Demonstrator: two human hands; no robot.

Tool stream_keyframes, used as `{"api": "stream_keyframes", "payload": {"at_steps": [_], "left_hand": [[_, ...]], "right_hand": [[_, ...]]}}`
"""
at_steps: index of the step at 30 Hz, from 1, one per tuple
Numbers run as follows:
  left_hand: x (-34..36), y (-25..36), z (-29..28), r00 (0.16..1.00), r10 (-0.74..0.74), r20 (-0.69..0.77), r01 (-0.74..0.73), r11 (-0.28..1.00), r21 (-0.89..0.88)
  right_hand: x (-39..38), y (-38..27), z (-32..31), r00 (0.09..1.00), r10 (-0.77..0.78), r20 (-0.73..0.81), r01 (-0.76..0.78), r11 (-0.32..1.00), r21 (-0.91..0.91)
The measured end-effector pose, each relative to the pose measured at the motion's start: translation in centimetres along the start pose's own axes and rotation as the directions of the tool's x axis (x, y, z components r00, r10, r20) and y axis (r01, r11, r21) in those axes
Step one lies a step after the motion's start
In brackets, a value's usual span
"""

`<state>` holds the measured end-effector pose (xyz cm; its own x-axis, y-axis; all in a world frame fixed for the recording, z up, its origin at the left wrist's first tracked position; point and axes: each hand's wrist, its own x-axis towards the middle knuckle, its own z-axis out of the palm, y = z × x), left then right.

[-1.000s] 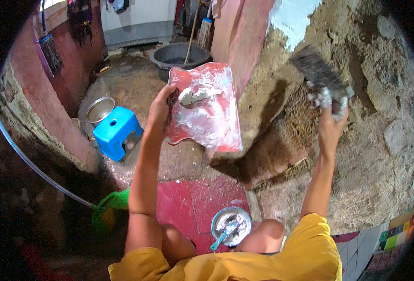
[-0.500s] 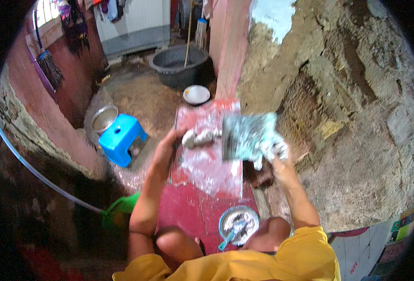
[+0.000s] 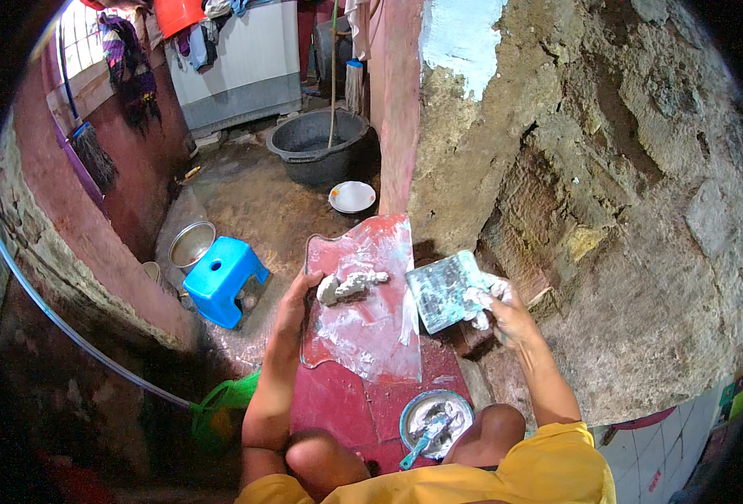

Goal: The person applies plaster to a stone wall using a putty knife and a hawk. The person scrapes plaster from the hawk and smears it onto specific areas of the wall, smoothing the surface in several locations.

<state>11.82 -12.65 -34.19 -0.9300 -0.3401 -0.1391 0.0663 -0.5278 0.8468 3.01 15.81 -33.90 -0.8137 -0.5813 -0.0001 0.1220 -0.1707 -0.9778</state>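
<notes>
My left hand (image 3: 298, 296) is closed on the left edge of a red board (image 3: 380, 349) smeared with white paste, its thumb on top. A thick lump of grey-white paste (image 3: 350, 287) lies across the board beside that thumb. In my right hand (image 3: 510, 312), coated with paste at the fingers, is a flat, square grey-green spreader (image 3: 445, 290) streaked with white. The spreader is at the board's right edge, where some paste hangs. Below, near my knees, a bowl (image 3: 407, 417) of white paste stands on red tiles with a teal-handled tool (image 3: 426, 443) in it.
A rough, crumbling wall (image 3: 640, 277) rises close on my right. To the left stand a blue stool (image 3: 220, 273) and a metal basin (image 3: 192, 244). Farther off are a white dish (image 3: 352, 197) and a big dark tub (image 3: 304, 160) with a pole. A hose (image 3: 78, 323) curves along the left.
My right hand has brought the spreader down from over the upper board to its right edge. The board now shows tilted differently, and the whole view has shifted slightly.
</notes>
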Motion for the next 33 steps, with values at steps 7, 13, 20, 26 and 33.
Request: {"api": "stream_keyframes", "payload": {"at_steps": [7, 13, 20, 26, 33], "left_hand": [[-0.8, 2.0, -1.0, 0.991, 0.112, 0.070, -0.107, 0.992, -0.065], [-1.3, 0.7, -0.7, 0.997, -0.056, 0.058, 0.059, 0.997, -0.047], [0.9, -1.1, -2.9, 0.977, 0.062, 0.203, -0.062, 0.998, -0.007], [1.7, 0.5, -4.0, 0.993, -0.058, 0.101, 0.033, 0.970, 0.239], [3.4, 0.1, -4.6, 0.895, -0.383, 0.228, 0.271, 0.874, 0.404]], "right_hand": [[0.4, -7.7, -0.6, 0.794, -0.587, -0.161, 0.386, 0.690, -0.613], [1.9, -22.5, 2.3, 0.225, -0.951, 0.210, 0.448, -0.090, -0.889], [2.2, -23.0, 7.6, 0.510, -0.854, 0.104, 0.403, 0.130, -0.906], [4.5, -11.3, 4.8, 0.835, -0.351, 0.424, 0.536, 0.346, -0.770], [6.0, -5.3, 3.5, 0.937, -0.163, 0.309, 0.335, 0.662, -0.670]]}}
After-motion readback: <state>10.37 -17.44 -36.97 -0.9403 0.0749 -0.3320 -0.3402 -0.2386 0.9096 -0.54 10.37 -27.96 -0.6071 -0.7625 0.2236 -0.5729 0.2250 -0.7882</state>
